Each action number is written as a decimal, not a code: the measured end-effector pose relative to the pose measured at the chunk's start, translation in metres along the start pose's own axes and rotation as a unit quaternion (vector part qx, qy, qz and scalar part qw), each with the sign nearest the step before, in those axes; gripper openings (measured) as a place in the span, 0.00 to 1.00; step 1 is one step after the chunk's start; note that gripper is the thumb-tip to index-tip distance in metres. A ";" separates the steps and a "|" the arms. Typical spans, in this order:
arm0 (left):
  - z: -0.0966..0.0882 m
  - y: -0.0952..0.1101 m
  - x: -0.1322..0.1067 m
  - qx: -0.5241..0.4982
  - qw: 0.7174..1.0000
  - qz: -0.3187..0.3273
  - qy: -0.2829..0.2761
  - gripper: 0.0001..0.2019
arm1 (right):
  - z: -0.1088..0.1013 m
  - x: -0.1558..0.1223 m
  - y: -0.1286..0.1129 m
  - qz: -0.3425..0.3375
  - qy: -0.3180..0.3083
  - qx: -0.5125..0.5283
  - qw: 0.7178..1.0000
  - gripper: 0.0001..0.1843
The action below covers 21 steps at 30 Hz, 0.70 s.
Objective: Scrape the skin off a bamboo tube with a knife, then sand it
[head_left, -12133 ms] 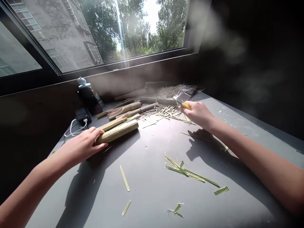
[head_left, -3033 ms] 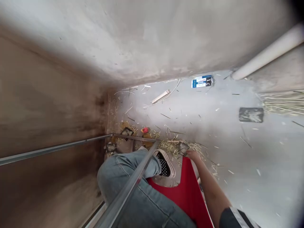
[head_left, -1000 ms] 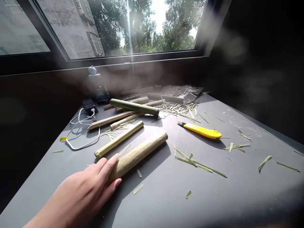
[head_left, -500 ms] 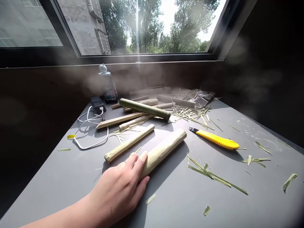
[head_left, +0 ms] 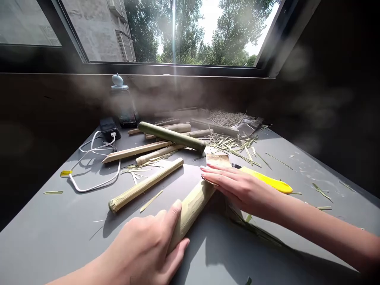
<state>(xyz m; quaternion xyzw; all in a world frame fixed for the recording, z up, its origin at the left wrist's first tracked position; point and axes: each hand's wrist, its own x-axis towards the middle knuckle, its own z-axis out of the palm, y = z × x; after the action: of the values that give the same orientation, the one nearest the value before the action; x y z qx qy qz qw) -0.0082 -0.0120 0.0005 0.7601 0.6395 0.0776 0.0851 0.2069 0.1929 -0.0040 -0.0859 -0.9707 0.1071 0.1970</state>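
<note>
A thick pale bamboo section (head_left: 194, 204) lies on the grey table (head_left: 59, 233), slanting away from me. My left hand (head_left: 148, 251) is wrapped round its near end. My right hand (head_left: 237, 186) rests flat on its far half, fingers stretched out and together. Behind my right hand lies a yellow utility knife (head_left: 271, 184), partly hidden by the hand. A thinner pale bamboo stick (head_left: 145, 185) lies to the left of the thick one.
Several bamboo pieces, one dark green (head_left: 172, 136), are piled at the back. Thin splinters (head_left: 234, 140) are scattered at the back right. A white cable (head_left: 95, 180), a black charger (head_left: 109, 127) and a bottle (head_left: 120, 99) stand at the back left under the window.
My right hand has come into view and settled flat on the thick bamboo's far half. My left hand keeps hold of the near end. The view shifted slightly.
</note>
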 end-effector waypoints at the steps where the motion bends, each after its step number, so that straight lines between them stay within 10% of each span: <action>1: 0.002 -0.003 0.001 -0.012 1.000 -0.011 -0.008 0.17 | 0.003 0.006 -0.001 -0.020 -0.002 0.012 1.000 0.18; 9: 0.008 -0.011 0.014 -0.095 0.995 -0.005 -0.015 0.10 | 0.020 0.021 -0.026 -0.119 0.007 0.112 0.987 0.19; 13: -0.004 -0.009 0.017 -0.076 0.996 -0.038 -0.036 0.10 | 0.018 0.019 -0.006 -0.007 0.086 0.061 0.994 0.19; 17: -0.005 -0.009 0.018 -0.099 0.994 -0.041 -0.027 0.11 | 0.017 0.020 0.001 -0.107 0.016 0.095 0.990 0.20; 21: 0.004 -0.013 0.015 -0.105 0.992 -0.063 0.003 0.15 | 0.020 0.021 0.003 -0.025 0.083 0.072 0.994 0.22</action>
<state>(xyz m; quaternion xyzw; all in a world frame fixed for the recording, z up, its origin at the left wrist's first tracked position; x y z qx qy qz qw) -0.0170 0.0051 -0.0064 0.7050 0.6746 0.1408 0.1674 0.1800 0.1971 -0.0148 -0.0561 -0.9427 0.1648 0.2848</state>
